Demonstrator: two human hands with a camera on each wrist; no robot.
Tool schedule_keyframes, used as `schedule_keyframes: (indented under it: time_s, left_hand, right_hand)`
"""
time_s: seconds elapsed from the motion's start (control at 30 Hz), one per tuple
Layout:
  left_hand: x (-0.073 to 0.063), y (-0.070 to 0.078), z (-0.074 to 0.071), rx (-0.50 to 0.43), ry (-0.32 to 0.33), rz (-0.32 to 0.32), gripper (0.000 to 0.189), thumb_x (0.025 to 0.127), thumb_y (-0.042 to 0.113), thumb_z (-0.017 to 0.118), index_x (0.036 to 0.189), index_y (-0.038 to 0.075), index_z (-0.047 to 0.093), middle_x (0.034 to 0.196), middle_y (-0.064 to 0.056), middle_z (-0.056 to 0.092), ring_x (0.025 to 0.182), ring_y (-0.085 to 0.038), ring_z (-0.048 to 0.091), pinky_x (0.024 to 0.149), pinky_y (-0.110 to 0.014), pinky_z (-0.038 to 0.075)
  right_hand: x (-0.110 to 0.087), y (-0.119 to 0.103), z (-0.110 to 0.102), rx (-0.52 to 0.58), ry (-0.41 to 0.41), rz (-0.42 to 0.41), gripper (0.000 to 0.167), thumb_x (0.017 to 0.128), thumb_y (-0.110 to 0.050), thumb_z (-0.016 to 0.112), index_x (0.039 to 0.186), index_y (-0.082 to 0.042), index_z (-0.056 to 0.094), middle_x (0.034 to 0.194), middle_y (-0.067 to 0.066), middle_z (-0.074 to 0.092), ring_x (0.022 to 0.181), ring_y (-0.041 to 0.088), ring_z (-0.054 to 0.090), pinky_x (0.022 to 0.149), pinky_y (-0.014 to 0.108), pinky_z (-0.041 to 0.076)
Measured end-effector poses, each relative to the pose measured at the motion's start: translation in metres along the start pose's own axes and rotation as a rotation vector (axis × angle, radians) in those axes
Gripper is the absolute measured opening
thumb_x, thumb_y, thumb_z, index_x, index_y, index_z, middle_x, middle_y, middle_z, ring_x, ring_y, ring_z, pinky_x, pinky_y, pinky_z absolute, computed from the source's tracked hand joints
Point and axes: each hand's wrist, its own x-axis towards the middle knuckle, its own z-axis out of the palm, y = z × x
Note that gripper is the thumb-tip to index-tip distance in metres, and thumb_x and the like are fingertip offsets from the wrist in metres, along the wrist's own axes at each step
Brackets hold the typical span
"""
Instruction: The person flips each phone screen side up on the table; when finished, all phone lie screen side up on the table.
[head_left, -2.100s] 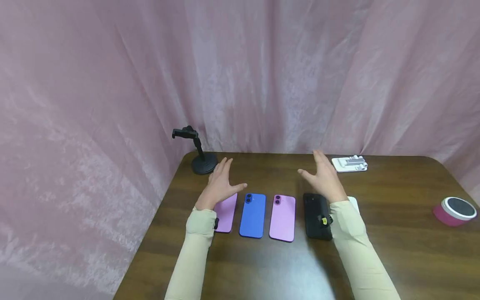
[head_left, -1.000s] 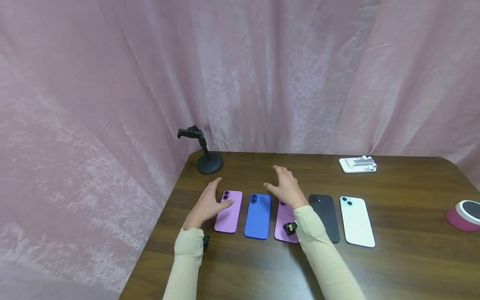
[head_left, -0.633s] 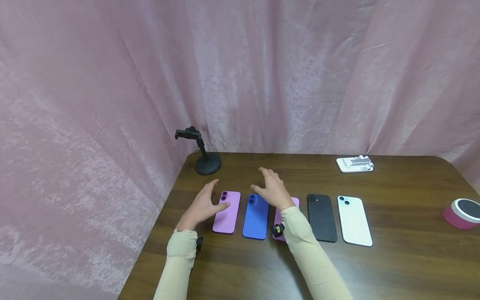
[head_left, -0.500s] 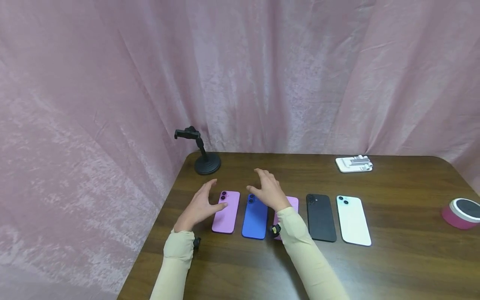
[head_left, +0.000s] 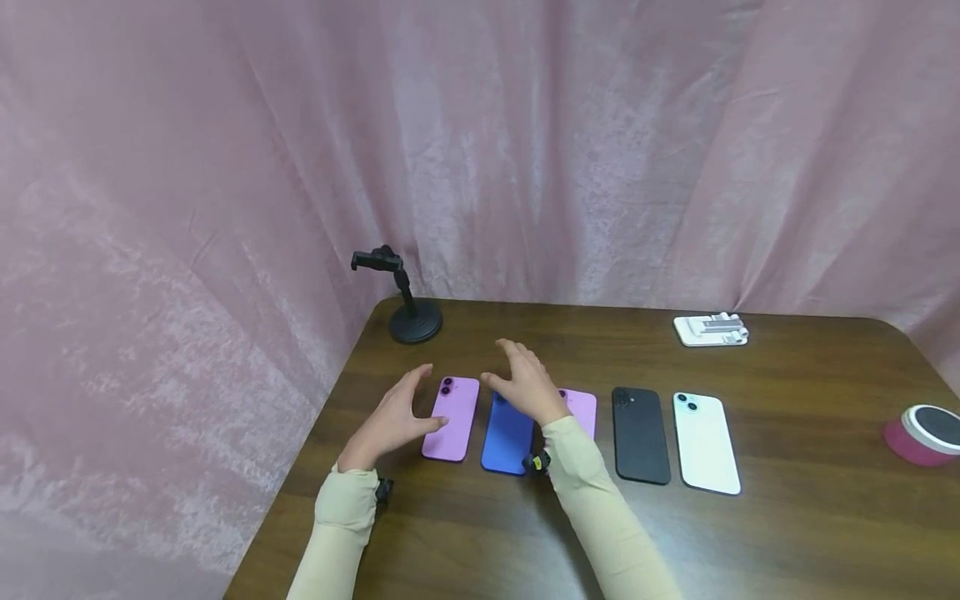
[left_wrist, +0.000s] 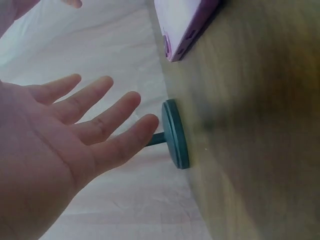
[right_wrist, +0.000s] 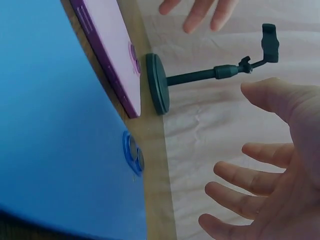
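Observation:
My left hand (head_left: 390, 425) is held over the table by the leftmost phone, a pink-purple one (head_left: 454, 421), its thumb overlapping that phone's edge in the head view. Its fingers are spread and hold nothing. My right hand (head_left: 527, 385) hovers above the blue phone (head_left: 507, 442), fingers relaxed, thumb apart, nothing in it. A second pink-purple phone (head_left: 581, 410) lies partly hidden behind the right wrist. In the right wrist view the blue phone's camera bump (right_wrist: 132, 152) is near, with the right hand (right_wrist: 280, 185) off to the side.
A black phone (head_left: 641, 435) and a white phone (head_left: 706, 442) lie face down to the right. A black phone stand (head_left: 415, 321) is upright at the back left. A folded white stand (head_left: 711, 329) lies at the back. A pink round object with a white rim (head_left: 924, 435) stands far right.
My right hand has moved left, from over the black phone, past the second pink-purple phone, to the blue one. My left hand has drawn back toward the lower left. The phones stay in place.

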Motion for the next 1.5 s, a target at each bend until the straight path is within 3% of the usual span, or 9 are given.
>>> schedule_keyframes:
  time_s: [0.3, 0.47, 0.8, 1.0, 1.3, 1.5]
  left_hand:
    - [-0.007, -0.012, 0.0, -0.046, -0.022, 0.005, 0.09, 0.083, 0.021, 0.082, 0.155, 0.002, 0.031, 0.153, -0.023, 0.041, 0.136, -0.044, 0.044, 0.108, -0.058, 0.037]
    - [-0.009, -0.013, 0.0, -0.053, -0.031, -0.023, 0.09, 0.082, 0.018, 0.082, 0.154, 0.0, 0.031, 0.153, -0.024, 0.041, 0.136, -0.044, 0.043, 0.108, -0.058, 0.036]
    - [-0.013, -0.012, 0.008, 0.005, -0.116, -0.078, 0.095, 0.075, 0.009, 0.088, 0.153, -0.003, 0.035, 0.153, -0.022, 0.042, 0.141, -0.04, 0.038, 0.113, -0.056, 0.031]
    - [-0.016, -0.012, 0.015, 0.045, -0.15, -0.109, 0.098, 0.069, 0.004, 0.092, 0.151, -0.001, 0.039, 0.15, -0.023, 0.044, 0.138, -0.041, 0.039, 0.11, -0.058, 0.034]
    - [-0.015, -0.014, 0.022, 0.112, -0.156, -0.104, 0.092, 0.071, 0.0, 0.09, 0.149, -0.002, 0.042, 0.15, -0.024, 0.044, 0.139, -0.041, 0.037, 0.111, -0.055, 0.034]
    - [-0.015, -0.011, 0.023, 0.149, -0.158, -0.089, 0.087, 0.073, -0.001, 0.088, 0.148, -0.003, 0.044, 0.15, -0.024, 0.044, 0.14, -0.041, 0.037, 0.112, -0.055, 0.032]
  right_hand:
    - [0.002, -0.004, 0.012, 0.007, -0.113, -0.047, 0.062, 0.095, -0.025, 0.071, 0.146, 0.001, 0.048, 0.144, 0.02, 0.054, 0.135, 0.042, 0.045, 0.109, 0.056, 0.036]
    - [0.002, -0.003, 0.02, -0.045, -0.166, -0.054, 0.059, 0.093, -0.022, 0.073, 0.143, 0.001, 0.051, 0.14, 0.019, 0.057, 0.132, 0.042, 0.047, 0.109, 0.06, 0.034]
    - [0.003, -0.003, 0.032, -0.145, -0.261, -0.017, 0.064, 0.091, -0.023, 0.076, 0.145, -0.001, 0.05, 0.143, 0.02, 0.056, 0.133, 0.043, 0.046, 0.112, 0.063, 0.027]
    - [0.004, -0.002, 0.037, -0.182, -0.29, -0.014, 0.065, 0.091, -0.023, 0.077, 0.146, -0.001, 0.05, 0.141, 0.02, 0.056, 0.133, 0.043, 0.046, 0.112, 0.064, 0.023]
    - [0.004, -0.008, 0.043, -0.28, -0.32, -0.025, 0.073, 0.087, -0.029, 0.081, 0.147, -0.003, 0.048, 0.146, 0.02, 0.053, 0.135, 0.046, 0.042, 0.109, 0.068, 0.022]
    - [0.003, -0.012, 0.042, -0.268, -0.354, -0.008, 0.078, 0.087, -0.029, 0.081, 0.15, -0.002, 0.044, 0.15, 0.02, 0.047, 0.14, 0.048, 0.035, 0.111, 0.069, 0.017]
